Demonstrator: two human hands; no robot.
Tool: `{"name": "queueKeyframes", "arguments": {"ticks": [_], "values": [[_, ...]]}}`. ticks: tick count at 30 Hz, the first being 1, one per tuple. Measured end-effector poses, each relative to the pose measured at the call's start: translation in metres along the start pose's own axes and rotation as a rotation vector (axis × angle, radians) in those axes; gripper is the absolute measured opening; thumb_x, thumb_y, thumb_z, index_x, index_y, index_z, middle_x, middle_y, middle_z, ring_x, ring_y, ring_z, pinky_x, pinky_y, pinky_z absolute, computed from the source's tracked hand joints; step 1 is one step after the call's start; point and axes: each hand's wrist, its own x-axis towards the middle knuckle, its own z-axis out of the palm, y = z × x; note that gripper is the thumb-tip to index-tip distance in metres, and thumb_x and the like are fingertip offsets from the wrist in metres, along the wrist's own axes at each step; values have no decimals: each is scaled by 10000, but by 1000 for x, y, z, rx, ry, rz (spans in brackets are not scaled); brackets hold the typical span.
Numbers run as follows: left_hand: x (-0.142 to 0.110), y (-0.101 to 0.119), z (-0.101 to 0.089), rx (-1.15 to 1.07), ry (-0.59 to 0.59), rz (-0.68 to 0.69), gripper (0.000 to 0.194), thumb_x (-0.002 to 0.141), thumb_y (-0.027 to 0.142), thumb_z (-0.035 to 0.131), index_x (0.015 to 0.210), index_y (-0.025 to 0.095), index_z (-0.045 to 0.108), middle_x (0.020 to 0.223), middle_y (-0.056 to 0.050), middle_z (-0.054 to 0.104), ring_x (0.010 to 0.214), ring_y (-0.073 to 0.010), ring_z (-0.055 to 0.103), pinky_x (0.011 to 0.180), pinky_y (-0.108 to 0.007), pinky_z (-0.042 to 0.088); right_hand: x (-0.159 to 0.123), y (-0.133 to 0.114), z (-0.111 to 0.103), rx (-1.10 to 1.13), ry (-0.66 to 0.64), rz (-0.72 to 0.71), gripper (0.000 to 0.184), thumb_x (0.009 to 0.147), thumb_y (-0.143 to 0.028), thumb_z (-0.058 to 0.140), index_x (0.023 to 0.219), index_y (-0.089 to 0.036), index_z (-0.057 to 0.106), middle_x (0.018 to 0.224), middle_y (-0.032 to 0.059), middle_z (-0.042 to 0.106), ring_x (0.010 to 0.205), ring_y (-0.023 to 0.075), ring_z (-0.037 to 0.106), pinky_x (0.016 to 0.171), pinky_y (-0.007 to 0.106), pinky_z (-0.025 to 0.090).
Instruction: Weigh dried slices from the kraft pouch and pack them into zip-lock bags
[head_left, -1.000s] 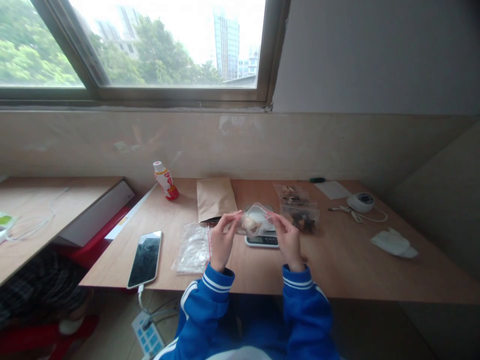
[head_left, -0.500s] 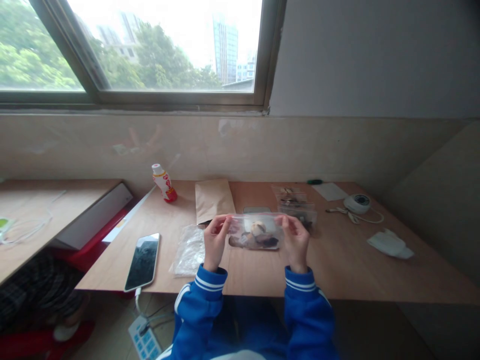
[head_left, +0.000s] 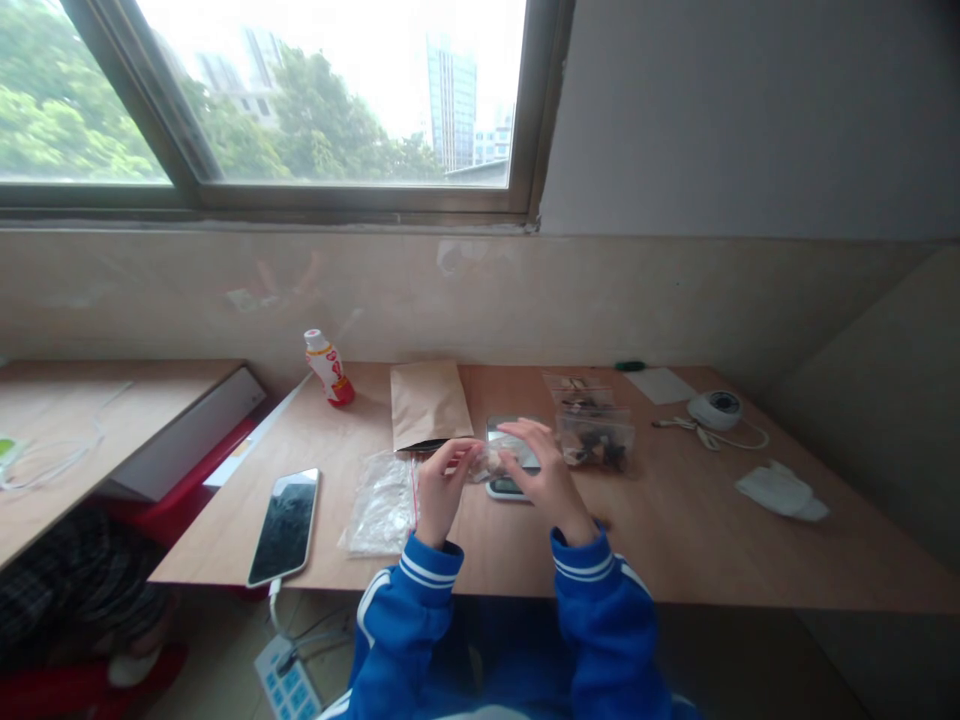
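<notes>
Left hand point(head_left: 444, 490): fingers pinching a clear plastic bag point(head_left: 489, 463).
Right hand point(head_left: 546, 480): fingers pinching the bag's other end, slightly spread.
Bag: hanging between hands, over a digital scale point(head_left: 504, 487).
Risk: slippery plastic could be slipping free, dropping contents.

You have two hands, your left hand point(head_left: 442, 490) and your right hand point(head_left: 544, 475), and one clear bag point(head_left: 499, 462) sits between them. Past it you have two more clear bags with things in them, a back bag point(head_left: 579, 392) and a front bag point(head_left: 596, 442). You also have one flat bag point(head_left: 382, 505), one paper bag point(head_left: 430, 403), one scale point(head_left: 504, 487), one phone point(head_left: 285, 525), one bottle point(head_left: 328, 368), one white sheet point(head_left: 661, 385), one round white box point(head_left: 715, 407), one white cloth point(head_left: 782, 491), two tables, the big table point(head_left: 675, 530) and the small table point(head_left: 90, 420), and one window point(head_left: 330, 100).
</notes>
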Motion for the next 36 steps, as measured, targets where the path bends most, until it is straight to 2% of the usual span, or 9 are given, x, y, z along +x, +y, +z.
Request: {"name": "queueKeyframes", "arguments": {"ticks": [3,7,14,17,23,28,32,36], "values": [[0,-1,-1,23,-32,14,212,860,391,564,863,212,677,827,-13,719,730,-147,669,648,-236,524,8,-4,7,30,-64,-22,70,859,-262,611,883,-230,669,893,40,710,956,233,614,896,405,442],[1,-1,-3,15,-63,10,188,846,384,587,860,220,677,833,-7,717,718,-141,663,659,-238,527,12,0,11,59,-60,-8,115,854,-228,620,746,-221,660,763,25,704,789,211,635,784,368,462],[1,-4,0,14,-36,23,174,848,366,588,878,220,678,844,-12,722,708,-141,665,659,-246,536,11,-5,8,107,-120,24,37,855,-236,627,853,-218,660,840,30,717,826,204,652,795,344,474],[0,-5,2,10,-45,39,185,852,366,581,876,212,682,850,-19,723,712,-143,667,657,-248,539,11,-5,7,107,-132,58,55,859,-245,618,839,-219,663,839,29,717,826,205,652,791,343,476],[0,-3,3,15,-58,80,184,859,351,571,876,206,682,874,-33,710,806,-163,668,734,-282,549,11,-2,10,74,-91,34,116,864,-184,569,780,-218,640,799,34,694,797,211,627,780,357,462],[-5,-3,9,75,16,196,161,880,312,543,904,221,673,1003,-60,674,943,-186,642,779,-302,539,6,-6,21,10,-26,53,172,871,-119,497,764,-221,585,766,35,644,786,215,594,757,345,456],[-11,-4,16,84,78,191,132,886,288,538,920,215,642,970,-57,665,934,-170,638,664,-232,519,1,-8,30,-16,39,82,176,911,-156,461,774,-226,546,777,42,614,779,215,576,721,329,455],[-11,-7,16,86,137,192,133,886,294,538,904,206,636,951,-55,661,919,-167,636,587,-205,486,-2,-2,31,13,-24,51,132,944,-270,466,855,-228,555,840,41,617,822,208,581,751,323,464]]}}
